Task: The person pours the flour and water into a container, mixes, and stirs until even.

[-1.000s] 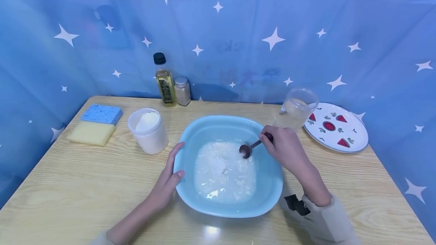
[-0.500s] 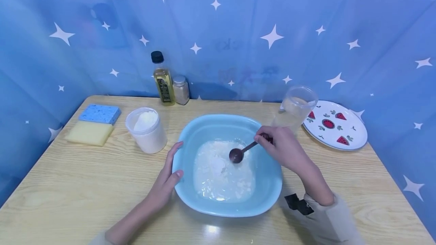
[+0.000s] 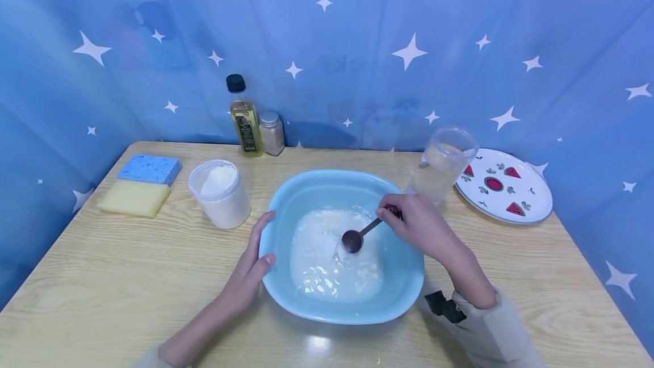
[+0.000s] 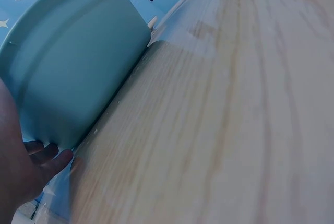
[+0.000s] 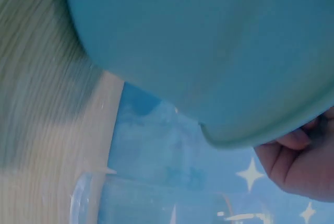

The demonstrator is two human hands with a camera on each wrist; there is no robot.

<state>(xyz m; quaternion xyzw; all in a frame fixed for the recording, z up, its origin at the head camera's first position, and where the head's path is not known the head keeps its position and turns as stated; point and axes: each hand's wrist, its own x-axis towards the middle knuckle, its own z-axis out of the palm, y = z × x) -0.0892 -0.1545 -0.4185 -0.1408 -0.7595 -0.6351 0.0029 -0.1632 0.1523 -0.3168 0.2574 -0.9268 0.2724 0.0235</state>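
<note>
A light blue plastic basin [image 3: 403,280] stands on the table, with a cloudy white liquid and lumps of white powder [image 3: 324,249] in it. My left hand [image 3: 247,271] holds its left side, thumb over the rim; in the left wrist view the fingers [image 4: 49,156] lie against the outer wall. Over the far right part of the basin, my right hand [image 3: 421,223] pinches the handle of a dark brown measuring spoon [image 3: 352,241]. The spoon's round bowl is at the middle of the white mixture. From the right wrist view, the basin wall hides the spoon.
Left of the basin stands an open tub of white powder [image 3: 225,203], with blue [image 3: 150,169] and yellow [image 3: 135,197] sponges beyond. An oil bottle [image 3: 247,126] and a small jar [image 3: 272,134] stand behind. A clear cup [image 3: 436,172] and a watermelon-patterned plate [image 3: 506,203] are at back right.
My right hand has moved the measuring spoon left and toward me, from the right side of the white mixture to its middle. My left hand has stayed on the basin's rim.
</note>
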